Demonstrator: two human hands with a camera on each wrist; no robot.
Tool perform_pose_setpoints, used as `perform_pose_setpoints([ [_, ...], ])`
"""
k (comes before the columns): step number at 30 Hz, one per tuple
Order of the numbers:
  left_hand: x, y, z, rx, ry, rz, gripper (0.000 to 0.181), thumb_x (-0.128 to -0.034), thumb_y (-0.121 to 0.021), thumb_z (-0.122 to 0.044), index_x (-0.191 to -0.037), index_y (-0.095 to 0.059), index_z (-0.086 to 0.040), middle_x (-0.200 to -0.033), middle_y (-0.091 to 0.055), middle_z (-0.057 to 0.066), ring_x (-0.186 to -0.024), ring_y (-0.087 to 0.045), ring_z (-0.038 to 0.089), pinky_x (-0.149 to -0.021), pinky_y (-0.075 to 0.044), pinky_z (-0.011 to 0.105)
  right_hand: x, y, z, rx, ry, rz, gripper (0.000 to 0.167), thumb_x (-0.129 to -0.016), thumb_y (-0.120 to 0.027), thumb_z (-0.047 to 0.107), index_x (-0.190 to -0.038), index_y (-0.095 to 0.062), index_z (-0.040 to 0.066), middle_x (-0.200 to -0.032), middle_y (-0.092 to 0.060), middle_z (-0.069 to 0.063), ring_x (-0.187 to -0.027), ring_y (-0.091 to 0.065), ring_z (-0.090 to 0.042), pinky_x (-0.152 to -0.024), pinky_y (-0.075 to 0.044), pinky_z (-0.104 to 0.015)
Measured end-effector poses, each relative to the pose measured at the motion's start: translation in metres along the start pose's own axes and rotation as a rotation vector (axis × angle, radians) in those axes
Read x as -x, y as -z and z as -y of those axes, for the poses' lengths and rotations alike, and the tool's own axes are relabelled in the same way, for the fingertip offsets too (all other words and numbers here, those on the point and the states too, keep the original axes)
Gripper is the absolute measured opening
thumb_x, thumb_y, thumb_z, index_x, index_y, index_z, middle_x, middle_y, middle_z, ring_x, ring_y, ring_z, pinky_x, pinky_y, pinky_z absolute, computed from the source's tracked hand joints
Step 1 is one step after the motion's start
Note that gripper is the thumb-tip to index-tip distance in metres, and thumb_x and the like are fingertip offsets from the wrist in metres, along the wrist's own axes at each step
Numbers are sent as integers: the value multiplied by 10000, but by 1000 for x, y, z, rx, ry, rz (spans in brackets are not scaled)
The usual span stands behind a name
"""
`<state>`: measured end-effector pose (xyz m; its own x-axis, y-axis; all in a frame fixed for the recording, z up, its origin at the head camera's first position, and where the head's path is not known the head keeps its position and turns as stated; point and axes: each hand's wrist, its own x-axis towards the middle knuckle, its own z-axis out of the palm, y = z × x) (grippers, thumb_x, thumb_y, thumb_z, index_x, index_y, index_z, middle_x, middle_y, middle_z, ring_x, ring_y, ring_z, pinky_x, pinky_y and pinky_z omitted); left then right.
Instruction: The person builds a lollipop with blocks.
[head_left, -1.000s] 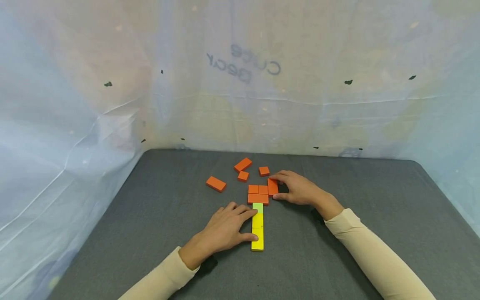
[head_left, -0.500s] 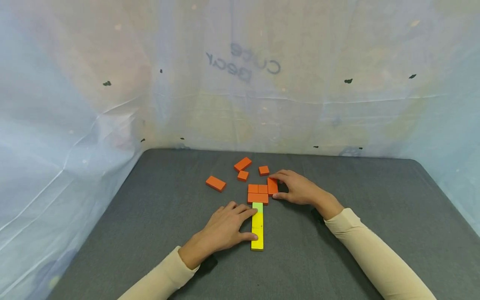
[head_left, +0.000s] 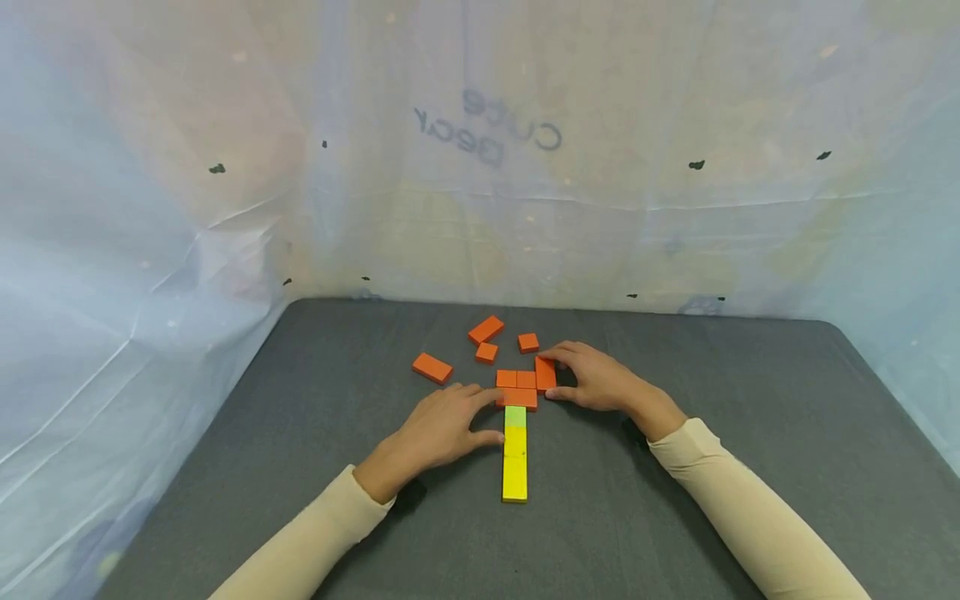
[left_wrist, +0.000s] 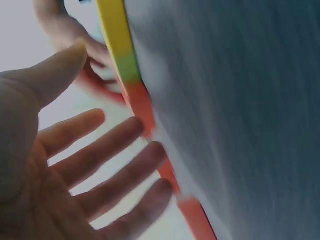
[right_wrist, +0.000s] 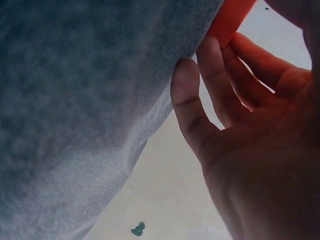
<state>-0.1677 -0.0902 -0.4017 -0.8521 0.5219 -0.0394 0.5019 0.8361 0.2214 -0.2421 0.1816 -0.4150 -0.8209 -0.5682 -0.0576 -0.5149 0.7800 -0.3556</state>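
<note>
In the head view a yellow strip of blocks (head_left: 514,475) with a light green block (head_left: 515,416) at its far end points away from me. Beyond it lies a crosswise orange block (head_left: 521,400), with two small orange blocks (head_left: 516,379) behind. My left hand (head_left: 433,427) is beside this row, its fingertips at the crosswise block's left end and its thumb near the yellow strip. In the left wrist view its fingers are spread. My right hand (head_left: 597,379) pinches an upright-lying orange block (head_left: 545,373) by its two ends, against the right side of the small blocks.
Loose orange blocks lie behind and left: a long block (head_left: 432,367), another long block (head_left: 486,329), a small block (head_left: 486,352) and one more small block (head_left: 528,342). The grey table (head_left: 675,517) ends at a pale plastic sheet (head_left: 600,233).
My left hand has let go of the yellow and green strip and moved forward to the crosswise orange block. The right hand stays on its orange block.
</note>
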Motion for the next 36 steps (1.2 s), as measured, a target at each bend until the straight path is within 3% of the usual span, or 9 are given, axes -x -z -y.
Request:
perform_pose_setpoints([
  [8, -8, 14, 58, 5, 134, -216, 480, -888, -746, -394, -1296, -652, -159, -1228, -664, 48, -1112, -612, 248, -924, -519, 449, 0, -1, 5, 8, 5, 0, 652, -927, -686, 435, -1478, -485, 150, -1465, -508, -122, -1338, -498, -318, -1083, -419, -524],
  [12, -7, 19, 86, -51, 90, -244, 456, -895, -739, -387, -1253, -669, -114, -1208, -663, 76, -1096, -607, 272, -923, -514, 448, -1, -1, 6, 8, 18, -3, 654, -930, -681, 438, -1481, -482, 147, -1460, -512, -121, -1333, -503, -318, -1077, -424, -525],
  [16, -8, 21, 103, -119, 43, -237, 512, -891, -723, -445, -1255, -669, -90, -1184, -656, 92, -1054, -602, 285, -907, -503, 456, 0, 0, 6, 5, 16, 2, 658, -930, -683, 433, -1485, -478, 145, -1463, -509, -128, -1331, -503, -324, -1075, -424, -530],
  [23, -9, 12, 109, -202, 122, -133, 729, -868, -612, -674, -1299, -635, -87, -1280, -598, 132, -1154, -559, 342, -968, -468, 534, -1, -3, 8, 6, 6, 8, 667, -926, -684, 443, -1489, -476, 153, -1466, -506, -135, -1329, -504, -334, -1065, -432, -534],
  [31, -12, 7, 105, -132, 186, -127, 615, -884, -680, -562, -1321, -626, -133, -1294, -581, 115, -1141, -565, 328, -923, -428, 551, -3, -3, 7, 3, 0, 14, 666, -934, -673, 443, -1495, -466, 150, -1475, -497, -130, -1342, -493, -333, -1073, -423, -540],
  [36, -13, 6, 105, -119, 186, -122, 614, -889, -671, -569, -1329, -622, -143, -1267, -600, 107, -1120, -575, 315, -884, -414, 555, -3, -3, 4, 9, 9, 5, 666, -932, -676, 441, -1494, -468, 150, -1460, -508, -131, -1320, -510, -330, -1056, -437, -537],
])
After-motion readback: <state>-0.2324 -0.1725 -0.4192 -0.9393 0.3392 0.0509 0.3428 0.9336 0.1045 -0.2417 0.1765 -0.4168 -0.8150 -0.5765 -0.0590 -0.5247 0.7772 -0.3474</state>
